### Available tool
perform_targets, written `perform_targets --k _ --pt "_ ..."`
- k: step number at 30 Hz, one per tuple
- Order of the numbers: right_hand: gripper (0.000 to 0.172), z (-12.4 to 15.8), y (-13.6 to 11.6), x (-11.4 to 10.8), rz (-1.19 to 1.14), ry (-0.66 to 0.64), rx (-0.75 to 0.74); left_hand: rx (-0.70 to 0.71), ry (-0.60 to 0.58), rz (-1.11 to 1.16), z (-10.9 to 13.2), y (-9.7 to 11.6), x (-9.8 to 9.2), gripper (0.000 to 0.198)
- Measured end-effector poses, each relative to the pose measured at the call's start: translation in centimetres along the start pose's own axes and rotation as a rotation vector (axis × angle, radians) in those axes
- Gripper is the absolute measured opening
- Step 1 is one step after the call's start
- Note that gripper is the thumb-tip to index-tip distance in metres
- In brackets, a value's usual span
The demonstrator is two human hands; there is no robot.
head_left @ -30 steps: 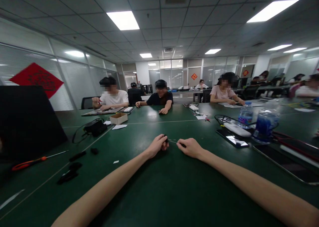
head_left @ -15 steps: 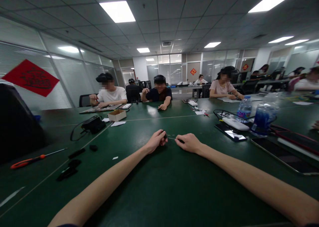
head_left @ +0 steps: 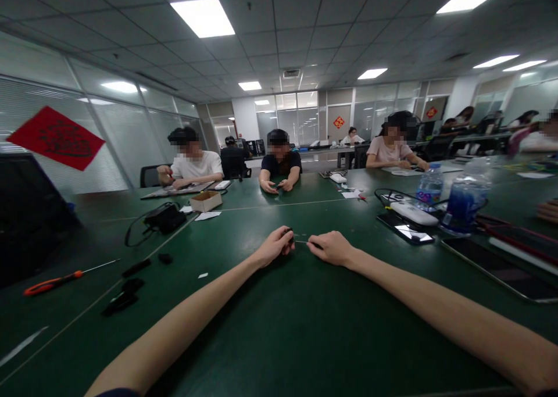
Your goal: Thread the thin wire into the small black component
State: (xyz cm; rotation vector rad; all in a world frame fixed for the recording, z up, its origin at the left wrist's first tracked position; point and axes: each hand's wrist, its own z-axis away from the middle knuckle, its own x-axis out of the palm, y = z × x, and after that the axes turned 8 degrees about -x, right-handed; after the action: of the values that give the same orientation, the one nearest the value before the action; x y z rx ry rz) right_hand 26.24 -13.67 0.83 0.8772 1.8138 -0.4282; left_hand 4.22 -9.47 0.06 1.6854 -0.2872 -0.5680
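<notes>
Near the middle of the green table (head_left: pixel 261 327), my left hand (head_left: pixel 278 247) is closed around a small black object (head_left: pixel 290 232). To its right, my right hand (head_left: pixel 329 247) is closed in a pinch on a thin, light-coloured shaft (head_left: pixel 301 242), which reaches across the gap toward the black object. Whether the shaft's tip touches that object is too small to tell. Both forearms come in from the lower corners of the view.
An orange-handled screwdriver (head_left: pixel 54 282) and black pieces (head_left: pixel 126 297) lie at the left, with a cardboard box (head_left: pixel 206 201) behind. Phones (head_left: pixel 405 228), a white device (head_left: pixel 414 213) and bottles (head_left: pixel 464 205) stand or lie at the right. People sit across the table.
My hands have stayed almost in place, still closed. The person across the table now has both hands together in front. The view has shifted very slightly.
</notes>
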Motion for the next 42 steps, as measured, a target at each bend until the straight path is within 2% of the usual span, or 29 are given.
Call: perform_targets --k 6,12,14,16,18,20,23,28,34,42 --pt "0.039 0.1 -0.1 0.0 0.048 -0.012 0.033 0.052 -0.043 -0.051 0.1 -0.1 -0.2 0.036" --pt "0.038 0.0 -0.1 0.6 0.013 0.027 0.088 0.061 0.02 -0.019 0.4 0.5 -0.1 0.037" --pt "0.038 -0.2 0.4 0.9 -0.013 0.059 0.193 0.043 -0.037 -0.036 0.7 0.7 0.1 0.038" --pt "0.039 -0.4 1.0 1.0 -0.046 0.11 0.36 0.024 -0.148 -0.085 0.9 0.9 0.3 0.037" --pt "0.039 -0.5 1.4 1.0 -0.067 0.13 0.435 0.021 -0.201 -0.108 0.9 1.0 0.4 0.036" --pt "0.037 -0.5 1.4 1.0 -0.071 0.118 0.383 0.027 -0.157 -0.059 0.8 0.8 0.3 0.036" --pt "0.035 -0.3 0.9 0.7 -0.087 0.104 0.226 -0.009 -0.088 0.103 0.4 0.4 0.0 0.037" --pt "0.035 -0.1 0.3 0.2 -0.119 0.104 0.109 -0.08 -0.101 0.324 -0.1 -0.1 -0.4 0.035" --pt "0.032 0.0 0.1 -0.3 -0.114 0.054 -0.032 -0.088 -0.105 0.325 0.0 0.0 -0.4 0.034" --pt "0.033 0.0 0.0 -0.6 -0.092 0.026 -0.045 -0.084 -0.082 0.255 0.1 0.1 -0.3 0.036"
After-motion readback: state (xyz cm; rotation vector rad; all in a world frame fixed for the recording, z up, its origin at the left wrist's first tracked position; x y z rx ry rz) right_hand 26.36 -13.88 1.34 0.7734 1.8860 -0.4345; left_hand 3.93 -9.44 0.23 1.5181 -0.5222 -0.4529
